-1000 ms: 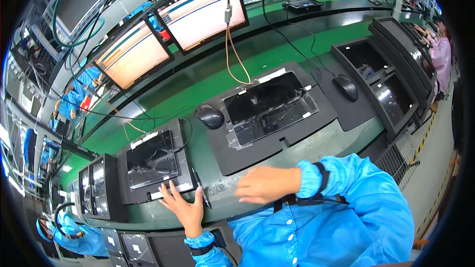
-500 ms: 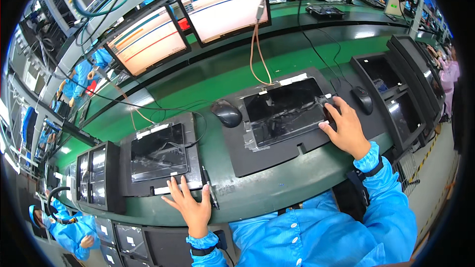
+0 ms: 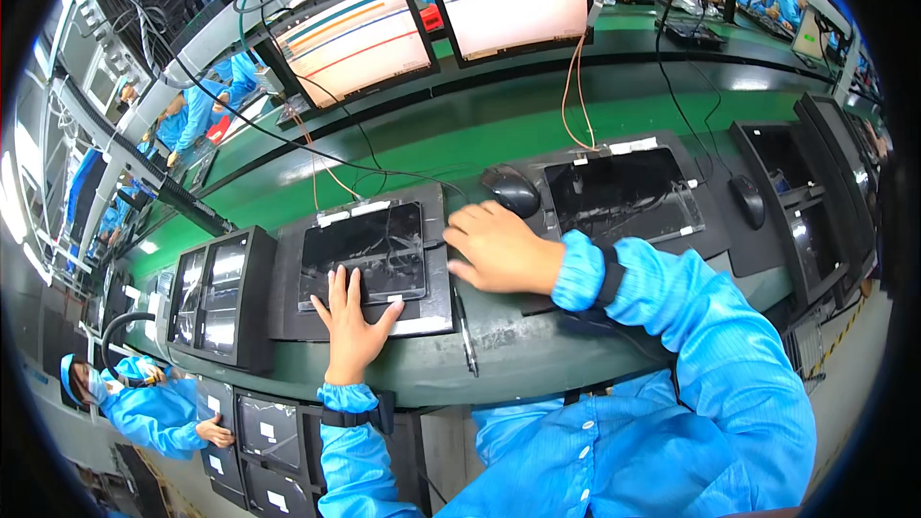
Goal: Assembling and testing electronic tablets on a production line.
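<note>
Left hand: the left hand (image 3: 357,334) has its fingers spread apart, fingertips at the lower edge of the left tablet (image 3: 365,247), gripping nothing visible
Right hand: the right hand (image 3: 504,247), palm down with bent fingers close together, is over the gap between the two mats, near the black mouse (image 3: 512,189) (its palm is hidden, so I cannot tell whether it holds anything)
Left tablet: on the left black mat (image 3: 286,273), screen dark, an orange cable (image 3: 336,179) running to its top edge
Right tablet: the right tablet (image 3: 624,190) lies on its own mat, screen dark too
Progress: both tablets seem set in place and cabled; neither screen is lit, so what is finished or left cannot be told
Pen: the pen (image 3: 466,334) lies beside the left mat
Writing: rows and coloured bands on the left monitor (image 3: 360,43) and right monitor (image 3: 513,5), too small to read; white stickers (image 3: 268,430) at lower left, equally unreadable; no brand legible
</note>
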`<state>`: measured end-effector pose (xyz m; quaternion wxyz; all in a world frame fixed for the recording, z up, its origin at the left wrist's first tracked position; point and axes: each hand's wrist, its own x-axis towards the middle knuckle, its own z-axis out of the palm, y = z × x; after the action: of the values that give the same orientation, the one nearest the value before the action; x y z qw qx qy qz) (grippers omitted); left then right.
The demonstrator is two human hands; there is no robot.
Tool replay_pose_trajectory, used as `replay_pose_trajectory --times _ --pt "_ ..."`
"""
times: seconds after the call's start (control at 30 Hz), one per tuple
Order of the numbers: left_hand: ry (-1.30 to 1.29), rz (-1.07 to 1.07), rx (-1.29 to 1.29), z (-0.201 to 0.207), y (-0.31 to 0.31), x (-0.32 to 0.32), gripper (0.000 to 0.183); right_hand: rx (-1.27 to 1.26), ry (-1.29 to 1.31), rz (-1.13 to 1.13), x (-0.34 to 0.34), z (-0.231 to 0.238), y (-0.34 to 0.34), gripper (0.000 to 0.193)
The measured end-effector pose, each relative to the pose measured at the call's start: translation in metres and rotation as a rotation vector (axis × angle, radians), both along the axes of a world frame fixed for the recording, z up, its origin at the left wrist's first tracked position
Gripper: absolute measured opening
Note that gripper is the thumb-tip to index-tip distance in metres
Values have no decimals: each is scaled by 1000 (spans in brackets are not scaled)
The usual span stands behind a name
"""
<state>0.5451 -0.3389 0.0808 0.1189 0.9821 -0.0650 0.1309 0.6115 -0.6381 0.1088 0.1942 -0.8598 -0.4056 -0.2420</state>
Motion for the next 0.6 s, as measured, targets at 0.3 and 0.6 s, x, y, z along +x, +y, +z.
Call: replay_pose_trajectory --times 0.3,0.6 --pt "-174 33 -240 -9 -12 -6 81 -72 57 -24 45 -21 37 24" --pt "208 245 -2360 26 -55 -46 66 -56 107 -29 41 -2 46 18"
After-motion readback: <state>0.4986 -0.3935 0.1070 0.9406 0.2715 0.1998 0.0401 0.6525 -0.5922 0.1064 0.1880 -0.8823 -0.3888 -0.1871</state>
